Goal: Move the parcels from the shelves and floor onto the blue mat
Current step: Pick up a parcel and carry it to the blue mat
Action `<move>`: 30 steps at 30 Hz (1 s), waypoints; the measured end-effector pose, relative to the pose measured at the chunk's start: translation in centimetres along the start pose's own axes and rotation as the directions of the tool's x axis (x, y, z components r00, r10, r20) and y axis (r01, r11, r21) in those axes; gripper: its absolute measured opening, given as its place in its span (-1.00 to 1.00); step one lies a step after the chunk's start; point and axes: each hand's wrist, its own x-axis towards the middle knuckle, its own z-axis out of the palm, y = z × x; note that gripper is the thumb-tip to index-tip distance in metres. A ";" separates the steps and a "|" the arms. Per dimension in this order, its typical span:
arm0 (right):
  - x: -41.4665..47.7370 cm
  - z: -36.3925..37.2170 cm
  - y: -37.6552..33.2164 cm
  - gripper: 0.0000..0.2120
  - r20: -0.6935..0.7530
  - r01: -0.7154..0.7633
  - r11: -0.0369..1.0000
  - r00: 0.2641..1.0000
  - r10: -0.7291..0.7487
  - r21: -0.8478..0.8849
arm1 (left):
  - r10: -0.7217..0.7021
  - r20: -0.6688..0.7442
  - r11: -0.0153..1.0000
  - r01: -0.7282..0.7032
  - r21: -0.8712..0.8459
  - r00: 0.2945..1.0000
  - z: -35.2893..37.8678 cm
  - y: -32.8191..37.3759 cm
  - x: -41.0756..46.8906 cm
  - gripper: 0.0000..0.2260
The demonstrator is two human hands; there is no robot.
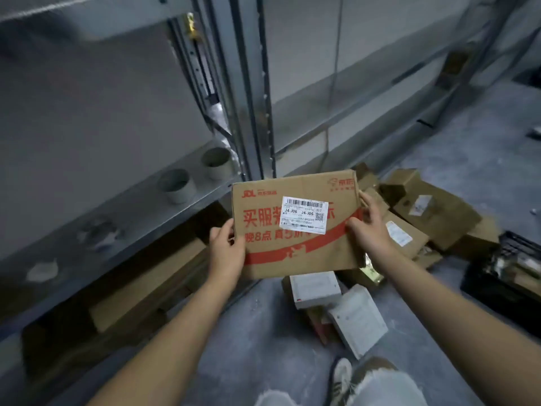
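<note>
I hold a brown cardboard parcel (295, 250) with red print and a white shipping label in front of me, above the floor. My left hand (227, 249) grips its left edge and my right hand (367, 227) grips its right edge. Below it on the grey floor lie two white parcels (314, 290) (358, 319). A heap of brown cardboard parcels (433, 209) lies on the floor to the right behind the held box. No blue mat is in view.
Grey metal shelving (181, 206) runs along the left, with two tape rolls (177, 186) on a shelf and flat cardboard (146, 291) underneath. A black crate (509, 276) stands at the right. My shoe (341, 376) and knee show at the bottom.
</note>
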 end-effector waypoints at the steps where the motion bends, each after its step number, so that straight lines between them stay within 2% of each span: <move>1: -0.8 1.1 -1.2 -0.38 0.032 0.027 1.000 0.999 -0.027 -0.005 | -0.015 -0.044 1.000 0.014 -0.020 0.999 -2.0 0.1 -0.8 -0.63; 4: -2.4 4.2 -3.8 -0.38 0.166 0.112 0.992 0.981 -0.101 -0.061 | -0.063 -0.167 0.992 0.044 -0.116 0.984 -7.0 -0.1 -3.5 -0.63; 8: -4.4 8.3 -7.0 -0.43 0.370 0.217 0.970 0.914 -0.163 -0.109 | -0.168 -0.333 0.973 0.103 -0.205 0.928 -11.8 -1.0 -7.8 -0.65; 10: -5.9 10.3 -8.1 -0.44 0.474 0.240 0.963 0.867 -0.154 -0.125 | -0.242 -0.401 0.957 0.149 -0.249 0.883 -13.4 -1.9 -10.5 -0.67; 15: -9.7 15.3 -9.3 -0.49 0.619 0.286 0.942 0.776 -0.120 -0.177 | -0.294 -0.622 0.944 0.121 -0.306 0.725 -17.3 -4.3 -16.3 -0.72; 19: -14.6 20.7 -8.7 -0.62 0.781 0.333 0.935 0.613 -0.116 -0.123 | -0.354 -0.745 0.934 0.173 -0.313 0.565 -20.0 -7.4 -23.4 -0.77; 22: -19.9 25.0 -7.4 -0.55 0.885 0.377 0.919 0.460 -0.079 -0.114 | -0.403 -0.803 0.914 0.243 -0.326 0.438 -21.5 -9.5 -29.7 -0.79; 25: -26.3 28.8 -6.5 -0.46 0.937 0.451 0.880 0.348 -0.020 -0.149 | -0.451 -0.844 0.890 0.216 -0.401 0.292 -23.5 -11.2 -35.7 -0.81; 30: -37.4 35.3 -7.0 -0.58 0.991 0.526 0.846 0.131 0.027 -0.093 | -0.495 -0.866 0.864 0.143 -0.483 0.063 -28.7 -14.0 -43.7 -0.81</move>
